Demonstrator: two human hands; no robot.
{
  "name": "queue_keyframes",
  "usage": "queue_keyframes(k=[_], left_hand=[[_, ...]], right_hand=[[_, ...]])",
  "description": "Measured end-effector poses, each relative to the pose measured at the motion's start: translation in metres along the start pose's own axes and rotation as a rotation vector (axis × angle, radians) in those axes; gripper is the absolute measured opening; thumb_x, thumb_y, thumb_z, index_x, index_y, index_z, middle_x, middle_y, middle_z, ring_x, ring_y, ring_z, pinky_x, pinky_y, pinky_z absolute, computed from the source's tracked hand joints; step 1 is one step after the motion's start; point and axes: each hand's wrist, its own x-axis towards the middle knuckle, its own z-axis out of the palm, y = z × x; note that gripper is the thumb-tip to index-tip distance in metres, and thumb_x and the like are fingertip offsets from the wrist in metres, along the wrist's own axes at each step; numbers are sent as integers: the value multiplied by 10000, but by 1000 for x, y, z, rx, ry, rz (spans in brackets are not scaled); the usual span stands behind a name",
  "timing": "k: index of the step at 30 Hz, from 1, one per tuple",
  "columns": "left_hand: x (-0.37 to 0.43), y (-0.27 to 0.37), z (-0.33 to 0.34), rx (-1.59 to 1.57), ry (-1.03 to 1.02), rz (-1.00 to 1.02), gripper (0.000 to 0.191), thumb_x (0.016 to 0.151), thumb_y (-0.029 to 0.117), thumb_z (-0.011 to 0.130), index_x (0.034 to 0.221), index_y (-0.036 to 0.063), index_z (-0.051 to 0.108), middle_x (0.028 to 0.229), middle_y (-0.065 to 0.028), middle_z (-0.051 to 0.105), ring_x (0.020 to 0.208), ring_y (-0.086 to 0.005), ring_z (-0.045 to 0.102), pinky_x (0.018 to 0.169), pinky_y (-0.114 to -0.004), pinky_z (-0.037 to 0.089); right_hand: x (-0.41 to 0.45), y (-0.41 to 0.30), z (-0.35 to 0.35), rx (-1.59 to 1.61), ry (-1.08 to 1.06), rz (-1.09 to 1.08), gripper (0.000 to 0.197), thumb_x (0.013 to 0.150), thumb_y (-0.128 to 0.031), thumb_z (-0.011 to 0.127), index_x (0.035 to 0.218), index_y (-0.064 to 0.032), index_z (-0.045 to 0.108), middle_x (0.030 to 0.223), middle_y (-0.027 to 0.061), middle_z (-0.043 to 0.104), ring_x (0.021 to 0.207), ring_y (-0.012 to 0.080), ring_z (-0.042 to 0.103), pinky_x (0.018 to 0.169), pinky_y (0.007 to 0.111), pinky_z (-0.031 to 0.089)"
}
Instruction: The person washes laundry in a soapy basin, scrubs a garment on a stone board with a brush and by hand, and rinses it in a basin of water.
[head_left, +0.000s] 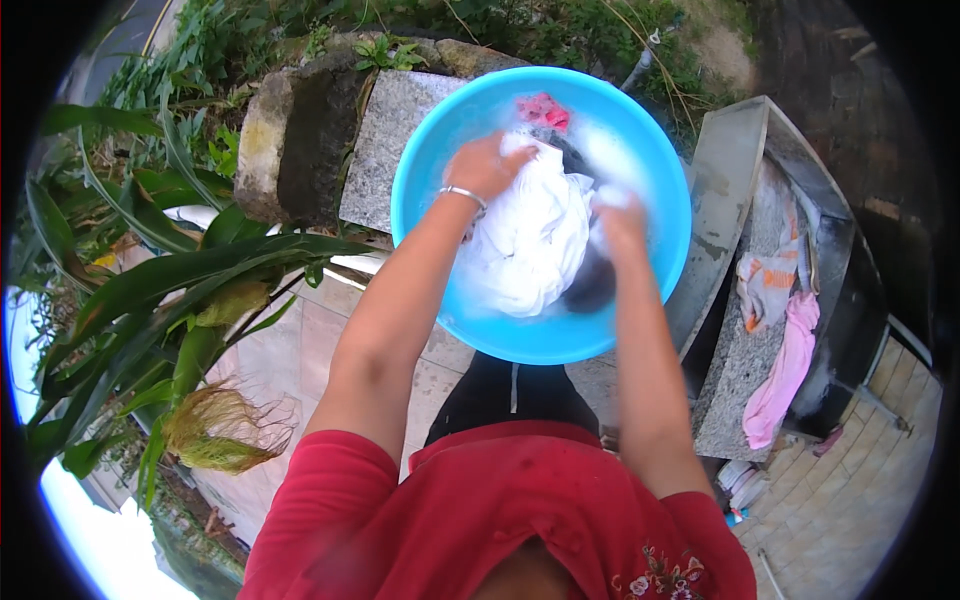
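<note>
A round blue plastic basin of sudsy water stands in front of me. White wet cloth is bunched in its middle. At its upper left my left hand, with a silver bangle at the wrist, is shut on the fabric. My right hand is blurred at the right side of the cloth, beside a piece of white fabric; its fingers are too smeared to tell whether it grips. Dark cloth lies partly under the white one. A pink-red cloth floats near the far rim, with white foam beside it.
Under the basin's left side is a granite slab, next to a stone block. To the right, a stone ledge holds a pink cloth and a plastic bag. Corn plants lean in from the left.
</note>
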Motion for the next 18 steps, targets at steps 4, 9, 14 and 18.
queue_keyframes(k=[4,9,14,18], left_hand=[[-50,-7,-3,-386,-30,11,500,863,407,655,1127,-17,636,1045,-212,677,940,-288,668,829,-391,508],[-118,-16,15,-1128,59,-343,415,893,291,648,1121,-54,612,996,-133,677,875,-210,652,742,-339,533],[-105,-36,62,-1090,218,-671,392,938,328,532,1097,-27,585,927,-140,661,832,-274,663,697,-398,532],[-92,-90,85,287,89,91,350,875,296,556,893,-49,607,766,-247,635,753,-425,620,678,-524,489]], right_hand=[[3,-28,-16,487,-61,-7,293,754,-8,644,1045,-7,664,936,132,695,838,202,653,735,324,507],[-78,-75,-23,-33,-161,-980,272,738,4,588,988,-35,686,955,136,696,930,282,667,854,357,513],[-33,-33,57,-362,-322,-1170,290,674,-47,577,960,-68,621,860,156,647,824,358,614,707,478,490],[37,-42,88,-619,-147,-927,213,754,-96,549,946,-53,631,843,198,671,802,373,656,733,496,512]])
